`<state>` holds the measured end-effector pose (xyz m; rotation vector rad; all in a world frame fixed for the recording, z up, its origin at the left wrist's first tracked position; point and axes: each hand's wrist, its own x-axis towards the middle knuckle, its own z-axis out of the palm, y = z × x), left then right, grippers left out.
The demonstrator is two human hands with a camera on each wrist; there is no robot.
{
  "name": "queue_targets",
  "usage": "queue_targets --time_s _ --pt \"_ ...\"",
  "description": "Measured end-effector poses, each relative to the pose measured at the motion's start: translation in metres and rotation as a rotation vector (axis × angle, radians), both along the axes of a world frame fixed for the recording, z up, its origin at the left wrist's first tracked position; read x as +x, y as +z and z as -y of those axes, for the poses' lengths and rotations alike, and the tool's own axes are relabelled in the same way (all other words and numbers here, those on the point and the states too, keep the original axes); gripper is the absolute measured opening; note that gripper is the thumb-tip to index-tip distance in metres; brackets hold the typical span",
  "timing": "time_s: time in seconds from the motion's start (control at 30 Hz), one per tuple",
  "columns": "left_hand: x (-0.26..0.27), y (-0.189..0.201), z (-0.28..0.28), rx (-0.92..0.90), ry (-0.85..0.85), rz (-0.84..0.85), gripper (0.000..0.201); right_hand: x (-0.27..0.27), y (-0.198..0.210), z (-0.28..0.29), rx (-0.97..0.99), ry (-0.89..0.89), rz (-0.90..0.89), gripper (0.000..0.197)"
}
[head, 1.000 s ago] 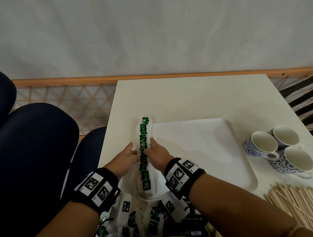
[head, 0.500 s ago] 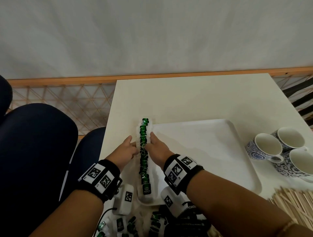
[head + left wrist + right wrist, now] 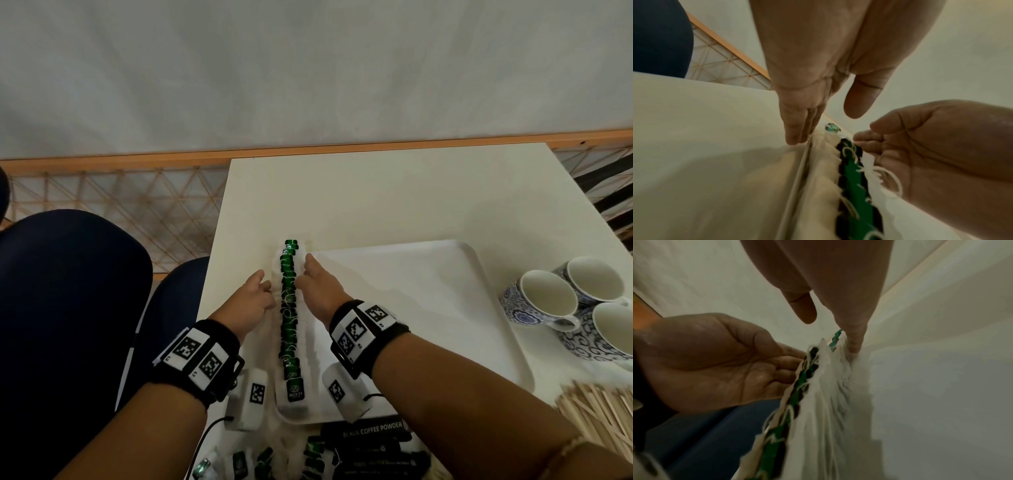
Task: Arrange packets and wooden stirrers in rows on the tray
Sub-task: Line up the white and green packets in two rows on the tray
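Both hands have slid farther along the row of tea packets (image 3: 289, 318), the left hand (image 3: 251, 301) and right hand (image 3: 320, 291) flanking it with straight fingers pressed to its sides. Row lies along the tray (image 3: 445, 308) edge beside the left hand; nearest label reads "GREEN TEA". Black sachets (image 3: 371, 435) behind the wrists read "BLACK COFFEE POWDER".

Three blue-patterned white cups (image 3: 579, 308) clustered at right on the white surface (image 3: 376, 198); dark blue chair (image 3: 68, 308) left, wooden lattice (image 3: 120, 212) behind it.
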<state>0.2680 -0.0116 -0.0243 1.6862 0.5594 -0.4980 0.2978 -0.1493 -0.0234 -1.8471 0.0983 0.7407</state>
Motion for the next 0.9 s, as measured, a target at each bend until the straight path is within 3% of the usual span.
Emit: queue_targets --time_s 0.2,0.9 --pt "0.02 -0.001 -0.004 -0.035 0.055 0.004 0.073 0.015 0.006 0.001 0.017 -0.078 0.023 0.06" --pt "0.018 -0.002 -0.002 -0.045 0.084 -0.012 0.075 0.008 0.008 0.001 -0.031 0.026 -0.003 0.061"
